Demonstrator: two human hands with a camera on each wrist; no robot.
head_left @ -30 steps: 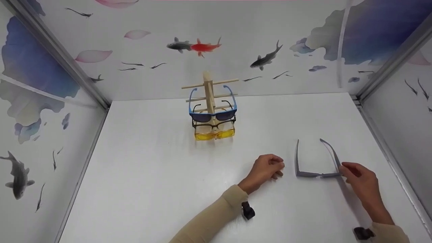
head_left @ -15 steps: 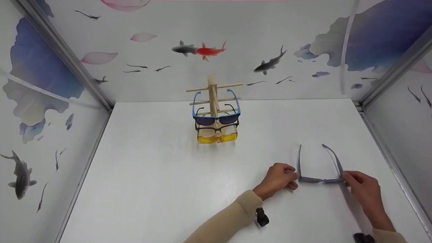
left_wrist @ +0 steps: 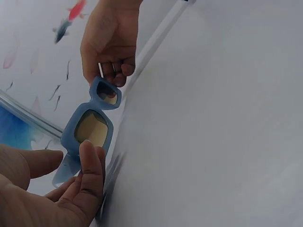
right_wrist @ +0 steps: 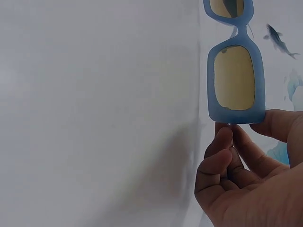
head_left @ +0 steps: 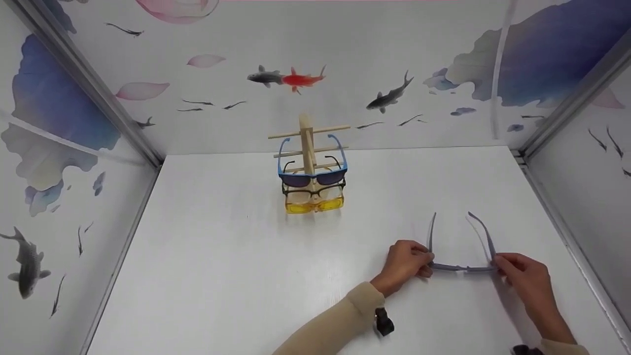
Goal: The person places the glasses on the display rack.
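Observation:
A pair of sunglasses (head_left: 446,268) with a blue-grey frame and yellowish lenses is held between both hands at the right of the head view, temples unfolded and pointing away from the person. My left hand (head_left: 406,260) pinches the left corner, near the hinge; in the left wrist view its fingers lie by the lower edge of the near lens. At the opposite corner, my right hand (head_left: 528,281) grips the frame between thumb and fingers. The right wrist view shows the frame (right_wrist: 236,116) upright above those fingertips.
A wooden display stand (head_left: 307,148) with crossbars stands near the back wall. It bears blue sunglasses (head_left: 313,175), black-framed glasses (head_left: 314,193) and yellow glasses (head_left: 314,205). Walls printed with fish enclose the white table (head_left: 222,276) at the back and sides.
My left hand has moved right to the sunglasses and taken hold of their left corner. The right hand has kept its grip, and the sunglasses sit slightly lower in view.

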